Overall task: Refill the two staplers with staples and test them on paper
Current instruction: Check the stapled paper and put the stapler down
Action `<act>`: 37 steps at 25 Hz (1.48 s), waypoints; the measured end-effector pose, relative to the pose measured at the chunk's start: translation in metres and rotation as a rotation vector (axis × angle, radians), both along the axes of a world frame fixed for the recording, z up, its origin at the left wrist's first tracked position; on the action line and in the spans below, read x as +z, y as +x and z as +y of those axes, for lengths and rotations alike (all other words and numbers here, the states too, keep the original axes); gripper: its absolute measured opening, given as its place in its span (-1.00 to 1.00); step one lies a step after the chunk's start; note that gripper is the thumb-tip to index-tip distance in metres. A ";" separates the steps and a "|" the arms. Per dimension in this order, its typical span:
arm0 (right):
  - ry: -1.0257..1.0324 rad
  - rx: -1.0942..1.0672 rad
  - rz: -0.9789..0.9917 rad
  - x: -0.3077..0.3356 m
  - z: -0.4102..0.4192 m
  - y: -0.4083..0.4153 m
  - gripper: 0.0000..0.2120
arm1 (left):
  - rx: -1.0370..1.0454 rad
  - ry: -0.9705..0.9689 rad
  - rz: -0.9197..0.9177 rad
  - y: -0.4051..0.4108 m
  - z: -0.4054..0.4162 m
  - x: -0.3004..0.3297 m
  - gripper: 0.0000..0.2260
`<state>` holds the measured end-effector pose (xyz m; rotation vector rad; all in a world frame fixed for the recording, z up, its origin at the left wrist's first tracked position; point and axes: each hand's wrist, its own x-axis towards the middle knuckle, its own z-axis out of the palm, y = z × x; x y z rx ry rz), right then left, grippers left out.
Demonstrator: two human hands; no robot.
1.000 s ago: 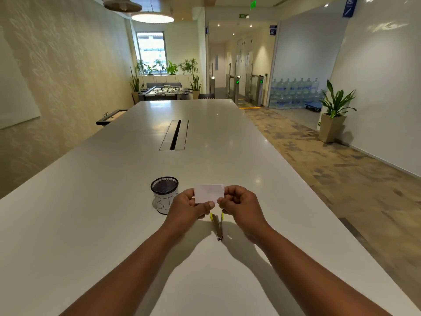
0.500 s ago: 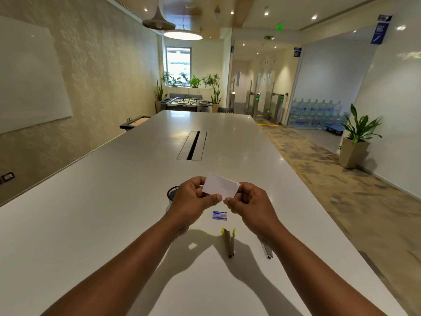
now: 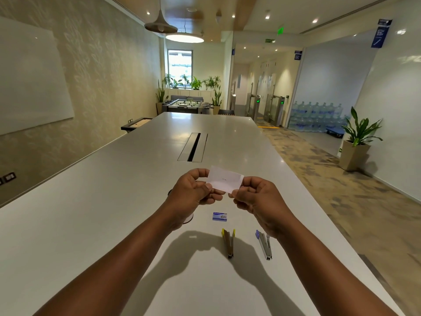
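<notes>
**Stapled slip held above a long white table**

A glossy white table (image 3: pixel 91 201) fills the office. The left hand (image 3: pixel 191 192) hides a cup. It pinches a small paper slip (image 3: pixel 224 182), as does the right hand (image 3: pixel 257 199). Below lie a staple box (image 3: pixel 220 216), yellow stapler (image 3: pixel 228 244) and blue-tipped stapler (image 3: pixel 265 245).

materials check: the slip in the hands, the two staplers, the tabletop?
Slip: thin white matte paper, probably; it holds flat between both hands, with small dark marks at its middle, maybe staples.
Yellow stapler: dull metal body, yellow ends that look plastic.
Blue stapler: shiny bare metal, blue plastic-looking end.
Table: smooth white semi-gloss top, laminate or solid surface; it mirrors the ceiling lights.
</notes>
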<state>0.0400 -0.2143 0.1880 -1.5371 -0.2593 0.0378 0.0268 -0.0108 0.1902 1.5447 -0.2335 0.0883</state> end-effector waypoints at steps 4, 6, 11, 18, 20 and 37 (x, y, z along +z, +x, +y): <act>-0.028 -0.025 -0.015 0.002 -0.003 -0.001 -0.85 | -0.033 -0.022 0.060 -0.002 0.003 0.004 -0.75; -0.050 -0.044 -0.021 0.001 -0.003 -0.002 -0.87 | -0.043 -0.003 0.073 -0.004 0.004 0.004 -0.73; -0.039 -0.112 -0.060 -0.002 0.000 0.001 -0.93 | 0.067 0.006 0.010 -0.002 0.006 -0.003 -0.87; -0.102 -0.204 -0.107 -0.018 0.011 0.011 -0.88 | 0.238 0.038 -0.016 0.007 0.016 -0.039 -0.84; -0.146 -0.243 -0.125 -0.023 0.013 0.017 -0.83 | 0.299 0.189 -0.026 0.011 0.021 -0.063 -0.87; -0.891 -0.165 -0.583 -0.051 0.110 0.098 -0.77 | 0.378 1.126 -0.066 0.041 0.110 -0.182 -0.85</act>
